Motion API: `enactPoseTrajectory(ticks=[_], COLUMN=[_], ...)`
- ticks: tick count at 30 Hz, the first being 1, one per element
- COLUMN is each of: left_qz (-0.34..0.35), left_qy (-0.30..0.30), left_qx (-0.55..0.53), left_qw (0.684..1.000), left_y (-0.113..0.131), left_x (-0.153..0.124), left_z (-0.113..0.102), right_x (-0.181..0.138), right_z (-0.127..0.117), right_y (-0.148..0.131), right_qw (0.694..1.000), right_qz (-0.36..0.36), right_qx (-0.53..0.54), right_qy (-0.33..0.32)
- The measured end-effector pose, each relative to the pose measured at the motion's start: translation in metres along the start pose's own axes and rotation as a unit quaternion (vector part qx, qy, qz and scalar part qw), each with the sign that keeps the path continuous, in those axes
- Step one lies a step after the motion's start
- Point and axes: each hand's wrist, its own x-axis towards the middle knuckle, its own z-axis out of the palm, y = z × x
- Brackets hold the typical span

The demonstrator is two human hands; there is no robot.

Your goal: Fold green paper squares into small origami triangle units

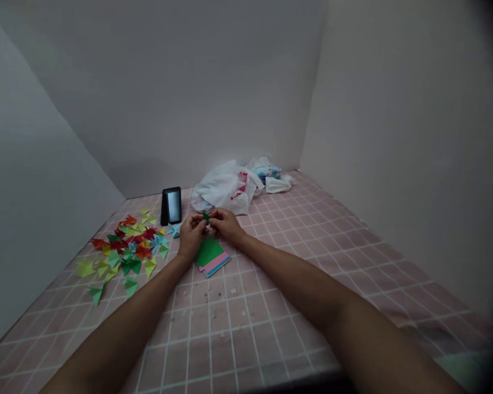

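Between my two hands is a small dark green piece of folded paper [206,216], pinched at both sides. My left hand [192,232] closes on its left side with thumb and fingers. From the right, my right hand [225,223] grips it the same way. The fingers hide part of the paper's shape. Just below the hands lies a stack of coloured paper sheets [211,253], green on top, with pink and blue edges showing.
Many small folded paper pieces [127,246] in red, yellow, green and blue lie at left. A dark device with a lit screen [173,206] stands behind them. White plastic bags [225,186] and a white packet [277,184] sit by the back wall. Pink checked cloth [296,268] covers the table.
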Motion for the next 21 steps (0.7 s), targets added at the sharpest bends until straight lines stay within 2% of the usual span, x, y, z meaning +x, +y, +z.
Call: enactPoseTrajectory(ticks=[5, 11, 15, 21], left_qz=[-0.02, -0.018, -0.03, -0.008], left_qy=[0.011, 0.04, 0.069, 0.065], left_qx=[0.021, 0.045, 0.039, -0.002], left_qw=[1.0, 0.998, 0.996, 0.998], left_y=[0.004, 0.018, 0.019, 0.027], left_x=[-0.003, -0.038, -0.059, -0.065], left_z=[-0.001, -0.02, -0.036, -0.051], right_x=[-0.002, -0.004, -0.012, -0.029], right_z=[-0.002, 0.001, 0.013, 0.042], right_y=[0.01, 0.005, -0.007, -0.024], right_qw=[1.0, 1.0, 0.998, 0.994], right_qz=[0.009, 0.001, -0.023, -0.025], right_qx=[-0.014, -0.029, -0.048, -0.09], right_qy=[0.005, -0.006, -0.015, -0.065])
